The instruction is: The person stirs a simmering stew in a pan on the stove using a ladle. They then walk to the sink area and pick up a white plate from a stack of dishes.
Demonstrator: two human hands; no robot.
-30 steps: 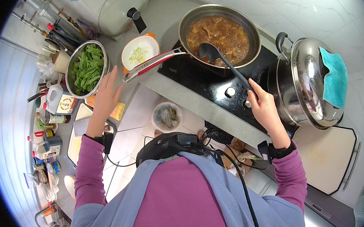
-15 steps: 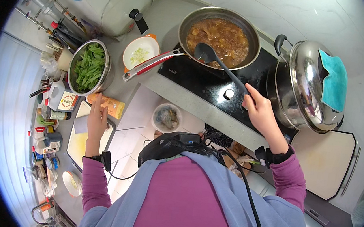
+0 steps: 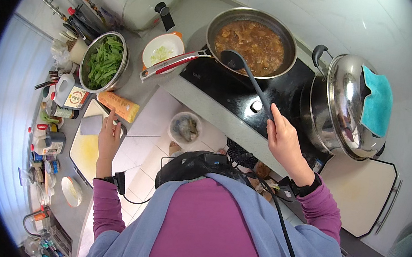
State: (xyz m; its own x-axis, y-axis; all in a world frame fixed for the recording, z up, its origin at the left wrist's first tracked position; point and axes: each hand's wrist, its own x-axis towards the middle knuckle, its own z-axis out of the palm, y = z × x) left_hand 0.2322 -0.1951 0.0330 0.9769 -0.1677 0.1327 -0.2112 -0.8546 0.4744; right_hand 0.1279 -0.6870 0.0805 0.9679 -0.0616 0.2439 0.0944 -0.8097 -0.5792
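My right hand (image 3: 285, 143) is closed around the handle of a dark grey cooking spoon (image 3: 256, 84). The spoon's head is inside the near left part of a frying pan (image 3: 294, 42), over a brown, bubbling stew (image 3: 255, 41). My left hand (image 3: 109, 141) has its fingers stretched out and holds nothing. Its fingertips are at the lower edge of an orange packet (image 3: 119, 107); whether they touch it I cannot tell. Just beyond the packet stands a steel bowl (image 3: 124, 67) of green leaves (image 3: 105, 62).
The pan sits on a black cooktop (image 3: 211, 81), its red-and-silver handle pointing left. A large steel pot (image 3: 313, 109) with a teal cloth (image 3: 377, 104) stands right. A white bowl (image 3: 174, 45) holds chopped pieces. A glass lid (image 3: 146, 2) leans behind. Cutting boards (image 3: 360, 190) (image 3: 86, 146) lie at both sides.
My left hand has drawn slightly away from the steel bowl, toward me. The right hand has shifted a little left and nearer, still holding the spoon. The whole view has shifted slightly.
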